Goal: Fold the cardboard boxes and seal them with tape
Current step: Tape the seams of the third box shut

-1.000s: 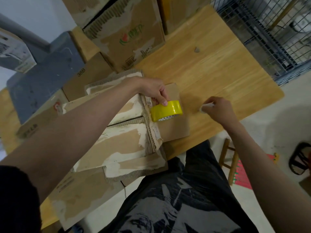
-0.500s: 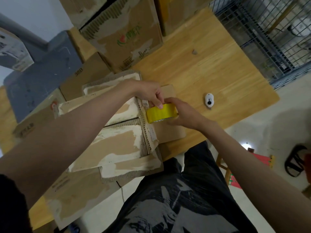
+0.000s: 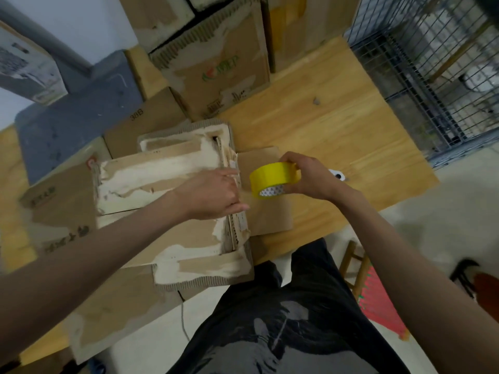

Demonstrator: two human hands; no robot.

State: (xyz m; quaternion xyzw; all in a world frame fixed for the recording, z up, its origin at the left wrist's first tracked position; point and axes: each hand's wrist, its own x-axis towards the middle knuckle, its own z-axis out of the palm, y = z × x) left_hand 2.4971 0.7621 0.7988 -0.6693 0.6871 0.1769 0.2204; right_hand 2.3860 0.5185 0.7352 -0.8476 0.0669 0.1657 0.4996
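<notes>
I count two hands in the head view. My left hand (image 3: 216, 194) lies flat with its fingers straight, pressing on the closed top flaps of the worn brown cardboard box (image 3: 162, 211) at its right edge. My right hand (image 3: 310, 179) grips one roll of yellow packing tape (image 3: 272, 178), fingers and thumb curled round its rim, holding it above the single open flap (image 3: 270, 211) that sticks out flat from the box's right side onto the light wooden table (image 3: 337, 130). The roll is just beside the left fingertips but not touching them, as far as I can tell.

The box's top shows four flaps, all torn pale where old tape was peeled away. I see no tape across the seam.

Behind it, I count at least three more brown cardboard boxes standing at the far side of the table, one printed with a green and red logo (image 3: 216, 71) and a lower one marked 38B (image 3: 140, 125). More cardboard lies under and left of the worked box; I cannot count those pieces reliably.

One small white object (image 3: 337, 175) rests on the table, partly hidden behind my right hand. One grey wire cage (image 3: 432, 63) stands beyond the table's right edge.
</notes>
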